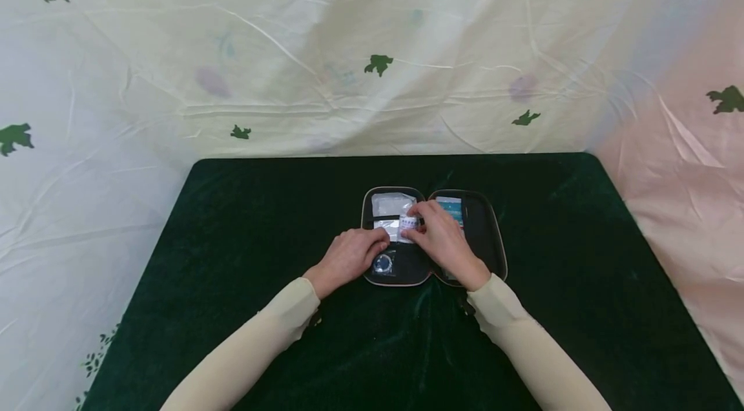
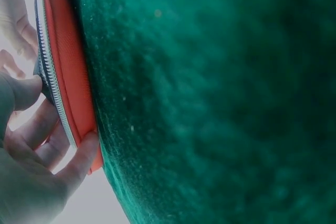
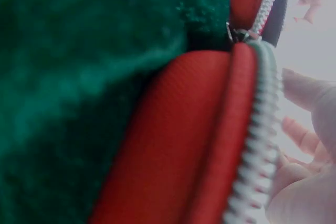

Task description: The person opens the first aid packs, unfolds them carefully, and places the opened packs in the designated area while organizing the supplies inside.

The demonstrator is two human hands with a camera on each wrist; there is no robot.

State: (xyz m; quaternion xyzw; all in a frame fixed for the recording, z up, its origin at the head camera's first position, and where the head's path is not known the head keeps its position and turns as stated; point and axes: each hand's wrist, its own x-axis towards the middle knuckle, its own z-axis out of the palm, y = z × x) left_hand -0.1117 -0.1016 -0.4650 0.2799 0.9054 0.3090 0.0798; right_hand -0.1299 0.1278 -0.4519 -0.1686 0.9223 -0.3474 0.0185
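Note:
An unzipped case (image 1: pixel 407 278), red outside and black inside, lies spread open on the table. Its red shell (image 2: pixel 71 51) and pale zipper teeth (image 3: pixel 257 145) show in the wrist views. My right hand (image 1: pixel 444 240) reaches into the left half and pinches a small white printed packet (image 1: pixel 409 222) between thumb and fingers. My left hand (image 1: pixel 349 254) grips the left rim, one finger against the red shell and the others over the edge. Beside its fingertips lie white packets (image 1: pixel 386 205) under a black elastic strap (image 1: pixel 385 218). Below is a bagged blue-and-white ring (image 1: pixel 382 263).
Blue-and-white packets (image 1: pixel 452 209) sit in the case's right half, partly hidden by my right hand. Dark green velvet cloth (image 1: pixel 261 204) covers the table. Behind and beside it hang pale curtains (image 1: pixel 290 75) with green leaf shapes.

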